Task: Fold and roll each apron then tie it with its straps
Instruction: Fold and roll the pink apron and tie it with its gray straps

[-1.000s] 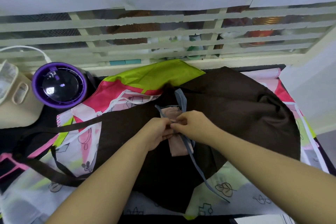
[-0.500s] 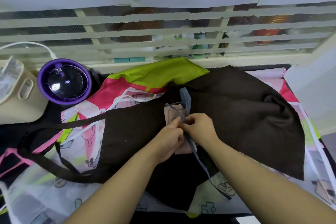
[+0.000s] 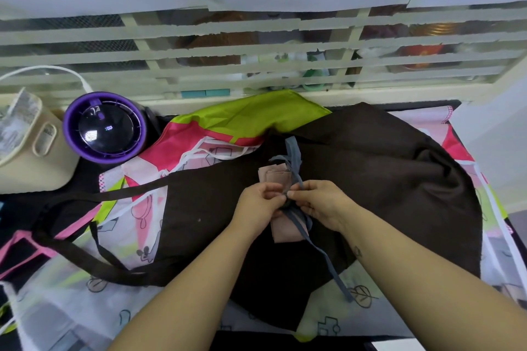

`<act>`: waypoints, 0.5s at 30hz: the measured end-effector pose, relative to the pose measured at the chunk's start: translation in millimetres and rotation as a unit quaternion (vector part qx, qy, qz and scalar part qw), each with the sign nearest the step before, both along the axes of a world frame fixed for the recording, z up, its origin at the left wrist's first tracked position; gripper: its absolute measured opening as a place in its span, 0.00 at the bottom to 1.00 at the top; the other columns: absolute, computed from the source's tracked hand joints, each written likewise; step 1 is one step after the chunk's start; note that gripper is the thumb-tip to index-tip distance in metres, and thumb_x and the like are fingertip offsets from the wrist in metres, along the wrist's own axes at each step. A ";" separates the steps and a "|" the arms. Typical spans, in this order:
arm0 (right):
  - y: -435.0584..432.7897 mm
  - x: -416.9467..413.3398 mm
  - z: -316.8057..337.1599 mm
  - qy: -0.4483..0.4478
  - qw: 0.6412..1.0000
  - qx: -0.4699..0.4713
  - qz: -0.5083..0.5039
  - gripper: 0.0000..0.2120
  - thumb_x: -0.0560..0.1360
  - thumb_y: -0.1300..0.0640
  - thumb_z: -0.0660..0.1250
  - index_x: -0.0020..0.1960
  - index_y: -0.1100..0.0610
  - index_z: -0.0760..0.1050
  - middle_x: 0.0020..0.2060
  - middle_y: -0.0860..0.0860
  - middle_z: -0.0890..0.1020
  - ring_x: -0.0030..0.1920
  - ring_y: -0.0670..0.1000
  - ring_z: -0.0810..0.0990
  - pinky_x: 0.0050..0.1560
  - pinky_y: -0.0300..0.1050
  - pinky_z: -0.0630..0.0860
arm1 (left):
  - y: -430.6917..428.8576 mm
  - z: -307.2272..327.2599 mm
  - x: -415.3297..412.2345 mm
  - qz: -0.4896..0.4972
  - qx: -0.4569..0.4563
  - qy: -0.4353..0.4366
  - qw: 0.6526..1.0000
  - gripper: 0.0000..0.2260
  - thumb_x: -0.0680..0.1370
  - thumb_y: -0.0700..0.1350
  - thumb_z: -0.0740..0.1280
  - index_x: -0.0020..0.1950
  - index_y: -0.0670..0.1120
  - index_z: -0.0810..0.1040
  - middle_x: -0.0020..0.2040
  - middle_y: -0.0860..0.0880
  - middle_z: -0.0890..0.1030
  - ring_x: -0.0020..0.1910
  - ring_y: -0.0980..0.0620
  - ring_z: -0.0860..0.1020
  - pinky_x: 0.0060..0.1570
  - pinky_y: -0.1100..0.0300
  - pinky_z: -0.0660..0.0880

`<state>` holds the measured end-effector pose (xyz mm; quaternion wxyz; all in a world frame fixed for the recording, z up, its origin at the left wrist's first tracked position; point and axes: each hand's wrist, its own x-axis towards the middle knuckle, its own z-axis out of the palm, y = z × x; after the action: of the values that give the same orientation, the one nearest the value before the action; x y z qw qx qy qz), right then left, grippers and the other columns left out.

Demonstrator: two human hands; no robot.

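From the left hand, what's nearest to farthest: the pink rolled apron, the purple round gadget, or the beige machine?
1. Pink rolled apron: centre, touching the left hand, which pinches its grey strap.
2. Purple round gadget: back left.
3. Beige machine: far left edge.

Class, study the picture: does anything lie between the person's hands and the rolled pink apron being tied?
Nothing visible does. The left hand and right hand meet right on the rolled pink apron, pinching its grey strap at the middle. The brown apron lies underneath, not in between.
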<state>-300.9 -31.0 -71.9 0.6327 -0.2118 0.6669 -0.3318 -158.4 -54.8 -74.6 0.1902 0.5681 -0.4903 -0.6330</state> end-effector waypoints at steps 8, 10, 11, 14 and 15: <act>8.4 -21.8 -0.6 0.068 0.996 -0.051 -0.012 0.05 0.72 0.65 0.72 0.41 0.58 0.78 0.35 0.52 0.81 0.36 0.46 0.79 0.40 0.35 0.78 | -16.4 -2.7 17.8 -0.148 -0.150 -0.146 0.967 0.02 0.79 0.42 0.66 0.47 0.48 0.77 0.43 0.51 0.79 0.42 0.55 0.78 0.43 0.61 0.78; 11.6 -25.7 -2.9 0.126 0.990 -0.061 0.015 0.06 0.72 0.65 0.72 0.41 0.57 0.78 0.35 0.52 0.81 0.34 0.45 0.79 0.36 0.32 0.77 | -19.7 -4.8 22.8 -0.215 -0.215 -0.213 0.928 0.02 0.79 0.44 0.65 0.48 0.48 0.77 0.46 0.50 0.79 0.43 0.54 0.77 0.43 0.61 0.74; 12.6 -25.6 -4.3 0.143 0.987 -0.067 0.021 0.06 0.71 0.65 0.72 0.40 0.57 0.77 0.35 0.52 0.81 0.33 0.45 0.79 0.35 0.32 0.76 | -20.8 -6.2 24.8 -0.247 -0.242 -0.245 0.906 0.03 0.79 0.46 0.65 0.49 0.47 0.77 0.48 0.49 0.79 0.45 0.53 0.76 0.44 0.60 0.73; 13.3 -24.6 -7.0 0.161 0.984 -0.082 0.010 0.07 0.71 0.65 0.72 0.40 0.56 0.77 0.35 0.52 0.81 0.33 0.45 0.79 0.34 0.30 0.75 | -22.2 -10.9 27.1 -0.295 -0.275 -0.305 0.863 0.07 0.80 0.50 0.63 0.48 0.47 0.74 0.46 0.49 0.78 0.44 0.51 0.76 0.42 0.55 0.73; 12.7 -24.5 -6.6 0.160 0.983 -0.084 0.006 0.07 0.72 0.65 0.72 0.40 0.56 0.77 0.35 0.52 0.81 0.33 0.45 0.79 0.34 0.30 0.75 | -22.9 -10.0 27.5 -0.278 -0.253 -0.287 0.881 0.08 0.80 0.50 0.63 0.47 0.46 0.75 0.44 0.49 0.78 0.42 0.52 0.75 0.40 0.57 0.73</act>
<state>-325.4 -18.3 -78.4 0.4997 -0.3187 0.7280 -0.3445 -130.9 -77.7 -84.7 -0.0052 0.4973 -0.8049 -0.3236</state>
